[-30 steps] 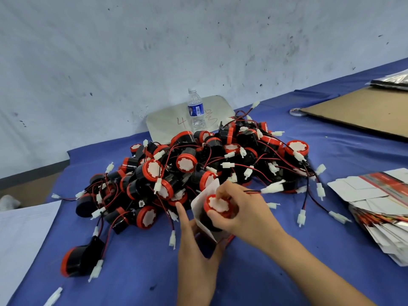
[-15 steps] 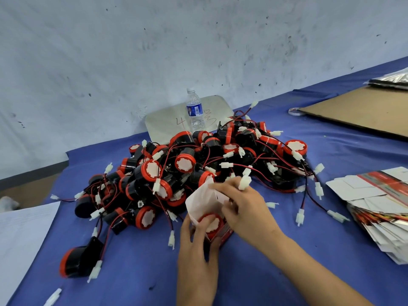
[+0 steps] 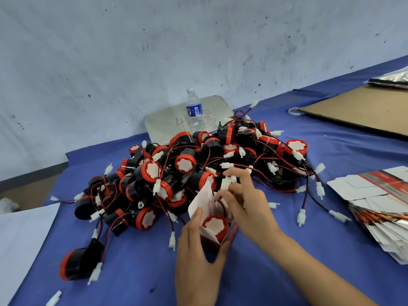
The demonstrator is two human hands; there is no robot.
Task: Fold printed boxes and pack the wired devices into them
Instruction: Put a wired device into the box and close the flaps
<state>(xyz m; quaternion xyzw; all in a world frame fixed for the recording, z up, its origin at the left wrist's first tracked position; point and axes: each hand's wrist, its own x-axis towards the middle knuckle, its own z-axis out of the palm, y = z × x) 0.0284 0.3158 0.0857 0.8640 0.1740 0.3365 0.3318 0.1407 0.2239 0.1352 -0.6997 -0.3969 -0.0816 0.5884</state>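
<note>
Red-and-white printed box (image 3: pixel 230 235) is held upright, top flaps open, just in front of the device pile (image 3: pixel 198 164); whether it rests on the blue table cloth (image 3: pixel 309 250) can't be told. It is gripped by the left hand (image 3: pixel 196 263), thumb laid up the white side flap, fingers curled round the near corner. One wired device (image 3: pixel 215 226), red rim w/ white face up, is seated inside the box. A white connector (image 3: pixel 225 184) is pinched betw. the curled fingertips of the right hand (image 3: pixel 247 204), just above the box's tall rear flap. A lone device (image 3: pixel 76 265) is seen near the front-left. A stack of flat printed boxes (image 3: pixel 379 208) is fanned out at right. A water bottle (image 3: pixel 194 111) is stood behind the pile, against a grey board (image 3: pixel 165 127). A cardboard sheet (image 3: pixel 364 109) and tape roll (image 3: pixel 294 111) are laid far right.
</note>
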